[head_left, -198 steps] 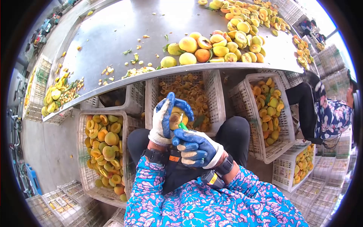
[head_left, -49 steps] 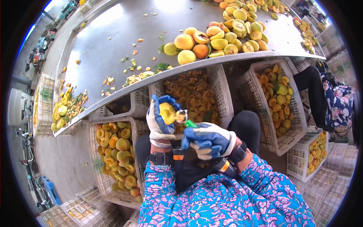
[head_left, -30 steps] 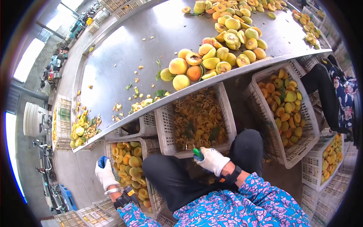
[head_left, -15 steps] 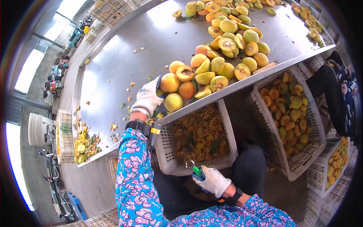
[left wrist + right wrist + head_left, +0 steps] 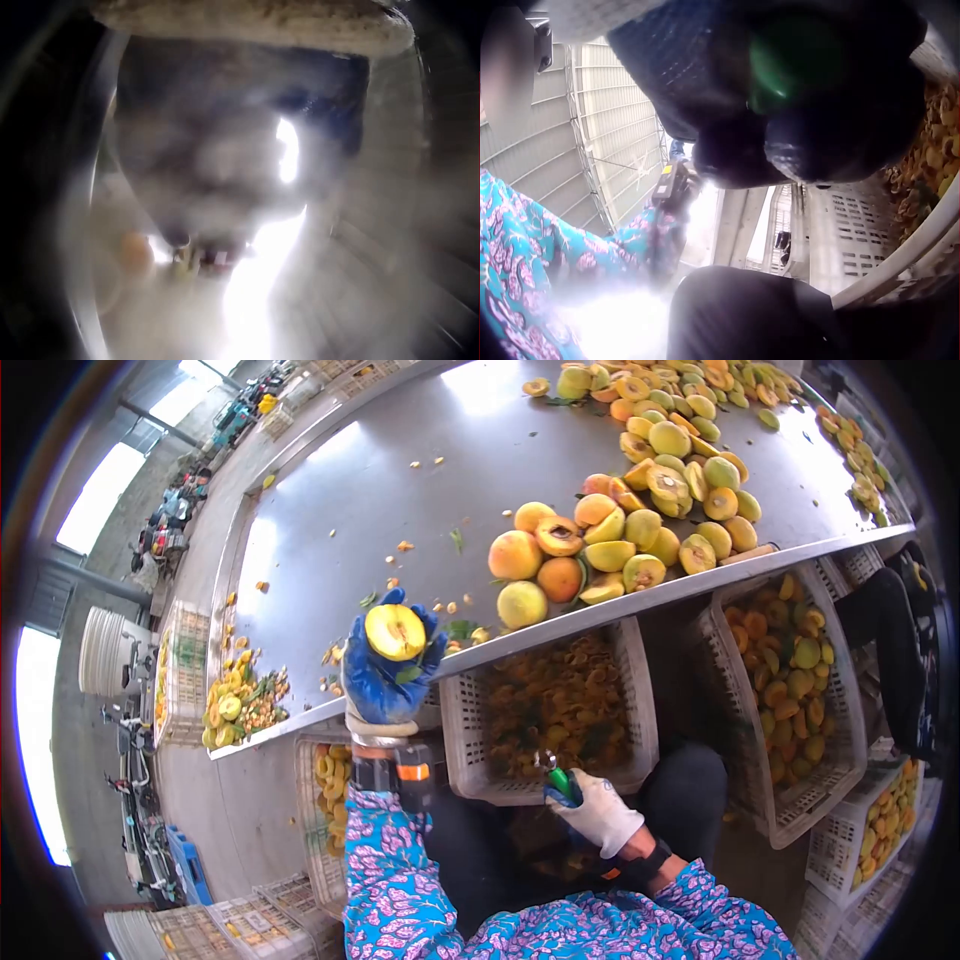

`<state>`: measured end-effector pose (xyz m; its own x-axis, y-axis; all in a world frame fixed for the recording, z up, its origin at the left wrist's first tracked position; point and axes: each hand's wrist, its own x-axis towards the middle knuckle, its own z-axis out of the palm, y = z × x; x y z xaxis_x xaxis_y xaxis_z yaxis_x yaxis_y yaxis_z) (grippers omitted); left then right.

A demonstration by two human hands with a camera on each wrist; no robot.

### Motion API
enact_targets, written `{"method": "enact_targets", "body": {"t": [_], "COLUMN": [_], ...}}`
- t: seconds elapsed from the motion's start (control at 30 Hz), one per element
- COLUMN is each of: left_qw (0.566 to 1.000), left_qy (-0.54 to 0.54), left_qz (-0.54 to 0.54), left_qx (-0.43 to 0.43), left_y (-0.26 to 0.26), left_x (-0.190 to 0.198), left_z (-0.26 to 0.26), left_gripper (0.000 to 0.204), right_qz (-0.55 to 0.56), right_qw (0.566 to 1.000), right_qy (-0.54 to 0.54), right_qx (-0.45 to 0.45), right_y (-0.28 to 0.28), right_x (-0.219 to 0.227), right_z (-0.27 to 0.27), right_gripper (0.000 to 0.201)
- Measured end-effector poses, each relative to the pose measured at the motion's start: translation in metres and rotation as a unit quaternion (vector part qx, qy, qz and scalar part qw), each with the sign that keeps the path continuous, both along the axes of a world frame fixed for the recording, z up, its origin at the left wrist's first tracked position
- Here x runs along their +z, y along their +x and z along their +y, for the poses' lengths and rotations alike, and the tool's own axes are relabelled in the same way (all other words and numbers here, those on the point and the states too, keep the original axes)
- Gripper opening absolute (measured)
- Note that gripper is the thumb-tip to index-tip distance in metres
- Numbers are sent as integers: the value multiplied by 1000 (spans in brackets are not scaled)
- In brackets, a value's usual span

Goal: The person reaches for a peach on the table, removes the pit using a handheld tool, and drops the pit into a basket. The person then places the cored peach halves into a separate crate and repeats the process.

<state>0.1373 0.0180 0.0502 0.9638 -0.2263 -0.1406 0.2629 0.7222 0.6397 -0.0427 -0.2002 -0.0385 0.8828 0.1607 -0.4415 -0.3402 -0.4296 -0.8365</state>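
You are holding a peach half (image 5: 395,632) in your left hand (image 5: 385,665), with the cut face turned up and the gloved fingers curled around it from below. It is hanging in the air just over the near edge of the table (image 5: 330,510), to the left of the peach pile (image 5: 600,545). Your right hand (image 5: 600,815) is resting low near your knee and its fingers are closing around the green-handled pitting tool (image 5: 558,780), whose metal loop is pointing up toward the crate of pits (image 5: 560,710).

The risk I am seeing is the grip on the fruit: the half is sitting mostly on the fingertips, and the wet flesh is probably slippery, so it could slide out and fall to the floor between the table and the crates. Bringing the tool up fast could also be dangerous, because the loop could catch your left glove instead of the fruit. The left wrist view is foggy and is showing nothing clear, so I cannot check the grip from there.
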Motion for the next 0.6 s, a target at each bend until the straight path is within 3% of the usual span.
{"method": "enact_targets", "body": {"t": [0.13,0.2,0.23,0.33,0.47,0.6], "left_qw": [986,989,991,993,995,998], "left_qy": [-149,-123,-113,-106,-96,23], "left_qz": [64,70,67,49,29,28], "left_qx": [22,32,34,22,8,51], "left_y": [-52,-75,-84,-100,-116,-130], "left_x": [-19,-23,-26,-36,-34,-32], "left_z": [-1,-5,-4,-2,2,-1], "left_gripper": [49,50,50,51,51,51], "right_qz": [-93,-41,-135,-201,-231,-242], "right_qw": [996,999,991,974,952,946], "right_qy": [12,31,3,-75,-170,-188], "right_qx": [-6,-13,7,67,110,106], "right_y": [15,25,24,26,17,8], "right_x": [27,68,65,70,76,70], "right_z": [13,24,32,57,78,88], "right_gripper": [27,19,21,28,27,29]}}
